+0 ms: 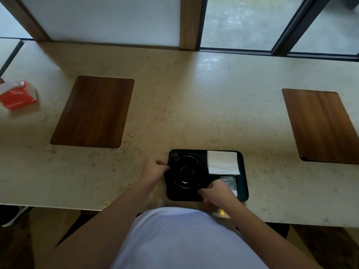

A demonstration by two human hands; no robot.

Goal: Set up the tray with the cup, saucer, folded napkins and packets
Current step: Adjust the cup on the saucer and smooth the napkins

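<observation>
On the pale stone table (pixel 174 94), a red box (pixel 18 96) sits at the far left, well apart from the tray (pixel 245 181). Between that box and the tray, a dark wooden inlay (pixel 93 111) is set flush in the table top. The tray itself lies at the near edge of the table, right in front of the person. The left hand (pixel 153 169) is at the tray's left edge, its fingers curled onto the rim of the black saucer (pixel 187 171), which takes up the left half of the tray. Whether a cup stands on the saucer cannot be told; it is all black there. A white folded napkin (pixel 223 162) lies in the tray's far right corner. Just nearer than the napkin are packets (pixel 229 181), partly hidden by the right hand (pixel 217 193), whose fingers are curled at the saucer's near right rim. Far right of the tray, a second wooden inlay (pixel 320 127) shows.
</observation>
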